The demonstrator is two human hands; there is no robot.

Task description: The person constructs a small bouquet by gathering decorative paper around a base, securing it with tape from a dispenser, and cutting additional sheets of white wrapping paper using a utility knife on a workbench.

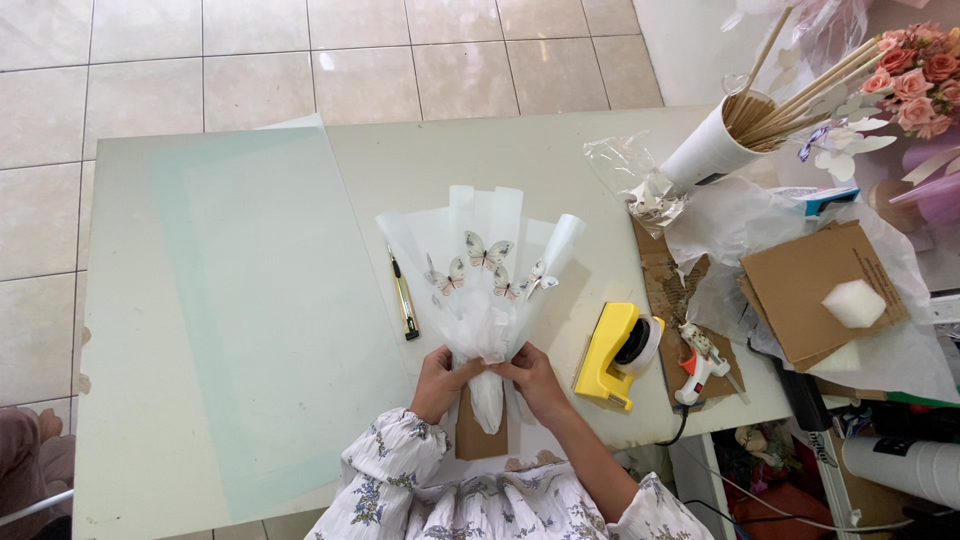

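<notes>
Both hands were found at the near edge of the table point(560, 150), closed together on the neck of a small wrapped bouquet point(480, 270). The left hand point(438, 382) was clamped on the gathered wrap from the left, and the right hand point(533, 380) was pinched against it from the right, fingertips almost meeting. Whether a tie or tape was held between them could not be told, the fingers covering that spot.

The bouquet was laid flat, fanned away from the hands, with paper butterflies point(487, 250) set in translucent white sheets. Its stem end was seen below the hands, over a brown card piece point(470, 440).

The step in hand was judged to be the gathering and cinching of the wrap at the neck. The next move would call for one hand to be kept tight on the gather while the other was freed for a fastening.

Just right of the right hand a yellow tape dispenser point(612, 352) was noted, and beyond it a glue gun point(702, 362). Left of the left hand, a utility knife point(403, 298) lay beside pale green sheets point(250, 300). Far right, a cup of wooden sticks point(730, 135) was lying tipped.
</notes>
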